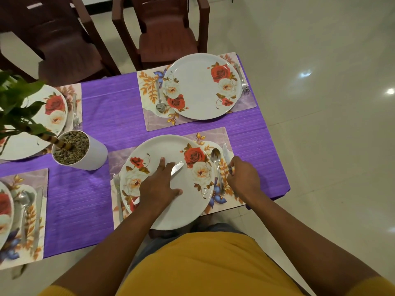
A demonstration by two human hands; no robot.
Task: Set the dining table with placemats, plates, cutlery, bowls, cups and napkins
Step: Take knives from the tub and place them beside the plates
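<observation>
From the head camera, looking down over a yellow shirt (205, 265), the tabletop (102, 116) wears a purple cloth and carries four floral placemats, each with a rose-patterned plate.

The left hand (159, 188) hovers over the near plate (186, 201), its fingers curled round a table knife (177, 168) whose blade pokes out past the knuckles above the middle of that plate. The right hand (241, 176) rests on the right side of the near placemat (220, 133), fingers pinching the handle of a second knife (226, 153) that lies just beside a spoon (217, 165), to its right. A fork (117, 193) lies along the plate's left edge.

Across the tabletop, the far plate (201, 86) has a spoon on one side and a fork on the other. A white pot (85, 152) of pebbles holding a green plant (19, 99) stands between the left-hand settings, which show cutlery too. Two brown chairs (166, 35) stand behind the far edge.
</observation>
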